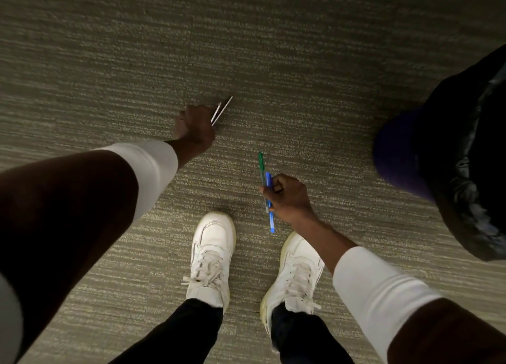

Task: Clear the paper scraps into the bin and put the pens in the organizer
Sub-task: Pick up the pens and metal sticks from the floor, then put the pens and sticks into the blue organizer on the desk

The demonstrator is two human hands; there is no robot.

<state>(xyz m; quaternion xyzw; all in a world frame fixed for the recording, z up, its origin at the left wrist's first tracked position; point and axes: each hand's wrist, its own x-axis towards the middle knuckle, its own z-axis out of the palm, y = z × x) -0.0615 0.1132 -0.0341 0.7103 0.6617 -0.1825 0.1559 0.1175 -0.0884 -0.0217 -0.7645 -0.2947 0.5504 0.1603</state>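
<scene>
The left hand (195,128) grips two thin pens (221,111) sticking out past its knuckles; the right hand (290,199) clasps a green pen (261,164) and blue pen (270,221).

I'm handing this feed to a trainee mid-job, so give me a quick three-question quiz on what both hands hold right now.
1. True or false: the left hand is empty.
2. Which colours are the pens in the right hand? A) green and blue B) red and black C) yellow and orange
3. What lies at the frame's right edge?

Key:
1. False; it grips two thin pens.
2. A; a green pen and a blue pen.
3. A bin lined with a dark bag.
</scene>
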